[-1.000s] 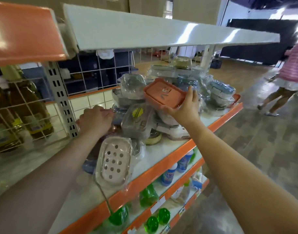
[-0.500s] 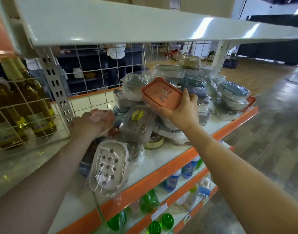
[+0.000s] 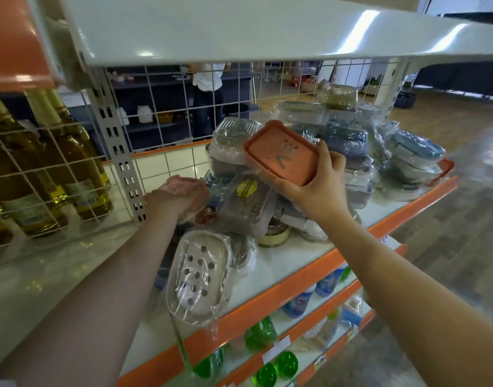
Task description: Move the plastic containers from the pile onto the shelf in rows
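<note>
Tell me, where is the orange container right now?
In the head view, the orange container sits centre frame, held up in the right hand in front of the pile of wrapped containers on the shelf.

No text reads clearly. Orange container (image 3: 281, 153): pale embossed marks, illegible. Grey wrapped container (image 3: 246, 205): yellow sticker (image 3: 246, 187), print too small. Bottle labels (image 3: 81, 191) blurred. Shelf-edge price tags (image 3: 276, 349) unreadable. Blue bottle (image 3: 298, 301) lettering smeared.
</note>
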